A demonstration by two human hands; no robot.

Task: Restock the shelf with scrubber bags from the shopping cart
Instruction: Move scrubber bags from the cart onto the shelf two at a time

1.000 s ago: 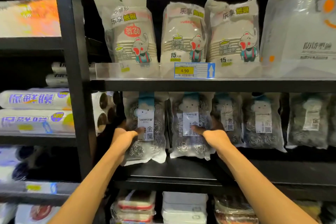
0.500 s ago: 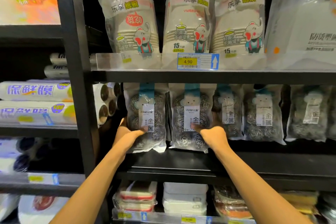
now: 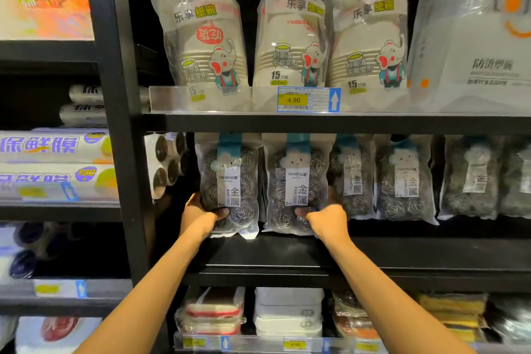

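Note:
Two clear bags of steel-wool scrubbers stand upright at the left end of the middle black shelf [image 3: 287, 250]. My left hand [image 3: 201, 214] grips the lower left of the left scrubber bag [image 3: 230, 181], thumb on its front. The right scrubber bag [image 3: 297, 181] is held at its lower right by my right hand [image 3: 324, 220]. Both bags rest with their bottoms on the shelf board. More scrubber bags [image 3: 402, 178] stand in a row further right and a little deeper. The shopping cart is out of view.
Packs of paper bowls [image 3: 290, 43] and a price tag [image 3: 309, 99] sit on the shelf above. A black upright post [image 3: 120, 123] borders the bay on the left, with cling-film rolls [image 3: 54, 164] beyond it. Sponge packs [image 3: 212, 313] fill the shelf below.
Both hands have slid lower on the two bags, and the bags now stand straighter and deeper on the shelf. The camera view shifted slightly.

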